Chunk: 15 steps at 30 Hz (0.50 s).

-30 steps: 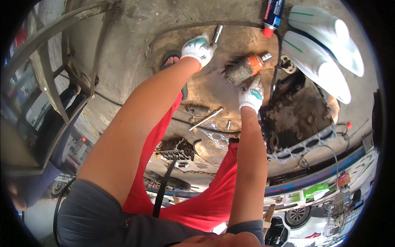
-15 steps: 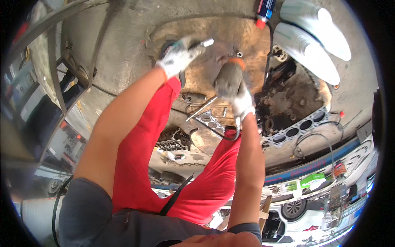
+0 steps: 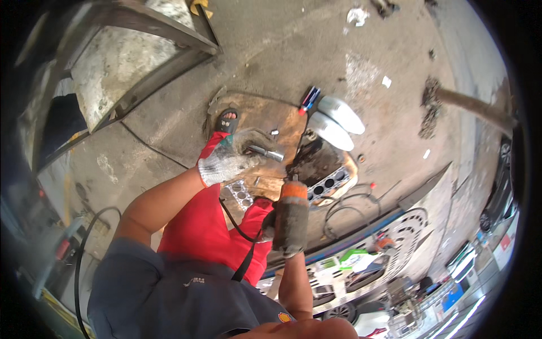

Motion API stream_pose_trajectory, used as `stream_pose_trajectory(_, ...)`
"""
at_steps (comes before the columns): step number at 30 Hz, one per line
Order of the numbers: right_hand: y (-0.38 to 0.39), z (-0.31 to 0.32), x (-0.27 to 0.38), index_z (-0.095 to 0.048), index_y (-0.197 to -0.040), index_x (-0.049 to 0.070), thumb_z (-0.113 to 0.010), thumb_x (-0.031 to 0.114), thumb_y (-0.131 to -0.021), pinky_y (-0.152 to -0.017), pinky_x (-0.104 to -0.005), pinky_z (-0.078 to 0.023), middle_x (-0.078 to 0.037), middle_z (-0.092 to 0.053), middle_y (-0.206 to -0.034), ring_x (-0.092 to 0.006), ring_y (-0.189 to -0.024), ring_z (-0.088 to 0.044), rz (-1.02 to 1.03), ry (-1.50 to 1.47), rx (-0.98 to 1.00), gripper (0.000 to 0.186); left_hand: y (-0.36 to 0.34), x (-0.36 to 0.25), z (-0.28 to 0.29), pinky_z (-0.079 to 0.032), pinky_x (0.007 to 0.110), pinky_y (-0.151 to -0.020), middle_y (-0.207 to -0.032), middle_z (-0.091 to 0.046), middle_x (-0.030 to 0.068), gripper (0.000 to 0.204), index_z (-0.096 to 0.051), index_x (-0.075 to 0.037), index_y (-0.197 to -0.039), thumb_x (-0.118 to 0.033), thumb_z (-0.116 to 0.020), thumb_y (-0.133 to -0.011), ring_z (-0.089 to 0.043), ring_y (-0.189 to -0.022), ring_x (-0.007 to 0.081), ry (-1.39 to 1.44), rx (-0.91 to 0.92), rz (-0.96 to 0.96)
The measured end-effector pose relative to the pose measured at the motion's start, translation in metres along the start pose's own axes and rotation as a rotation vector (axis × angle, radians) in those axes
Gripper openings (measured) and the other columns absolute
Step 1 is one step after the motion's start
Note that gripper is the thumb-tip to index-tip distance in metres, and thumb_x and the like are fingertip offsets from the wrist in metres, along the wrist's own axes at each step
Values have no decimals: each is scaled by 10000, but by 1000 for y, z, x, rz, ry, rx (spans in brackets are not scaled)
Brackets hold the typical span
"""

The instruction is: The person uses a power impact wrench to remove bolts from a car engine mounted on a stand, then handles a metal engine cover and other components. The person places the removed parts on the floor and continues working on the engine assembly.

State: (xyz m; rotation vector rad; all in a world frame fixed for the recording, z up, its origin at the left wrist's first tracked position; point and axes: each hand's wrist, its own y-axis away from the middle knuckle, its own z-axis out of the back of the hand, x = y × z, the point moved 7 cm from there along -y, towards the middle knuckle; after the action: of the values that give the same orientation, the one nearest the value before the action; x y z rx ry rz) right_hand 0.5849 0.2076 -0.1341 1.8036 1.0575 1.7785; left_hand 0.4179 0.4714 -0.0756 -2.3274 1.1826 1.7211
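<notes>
My left hand (image 3: 224, 162), in a white knit glove with a soiled palm side, grips a shiny metal socket (image 3: 267, 153) whose end points right. Lower and to the right, my right hand (image 3: 267, 227) holds an impact wrench (image 3: 290, 217) with a grey body and an orange nose, raised in front of my torso. The tool hides most of this hand. At its tip is a short, bare drive (image 3: 294, 178), apart from the socket. A dark air hose (image 3: 234, 222) runs near the tool's handle.
Below, a worn brown board (image 3: 271, 110) lies on concrete, with my sandalled foot (image 3: 227, 120) and a head gasket (image 3: 239, 195) on it. An engine part (image 3: 328, 185) with a row of bores, white rounded containers (image 3: 341, 116) and a spray can (image 3: 310, 100) are right. A metal frame (image 3: 164, 79) stands left.
The view has swung to show more floor ahead. My right hand has brought the impact wrench back toward my body, and my left hand has come nearer with the socket.
</notes>
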Motion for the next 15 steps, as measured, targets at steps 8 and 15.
stream_pose_trajectory(8,85,-91,40,-575,-1269,129,-418,524,-1026,-955,-498,-514,-120,-640,-1183,-334,-1078,-608,-90,-1211,416,489,99,-190,-59,-526,379,-926,-1113,-667,89,175,-689,-57,-981,39,-659,-837,-641,-1082,237,-225,33,-463)
stream_pose_trajectory(15,118,-76,55,-524,-1367,151,-364,593,-1021,-1093,-523,-437,-119,-593,-1344,-344,-1237,-548,35,-1303,858,584,246,-269,-162,-526,329,-877,-1018,-685,73,304,-678,-32,-1028,79,-555,-773,-660,-982,198,-438,-84,-839)
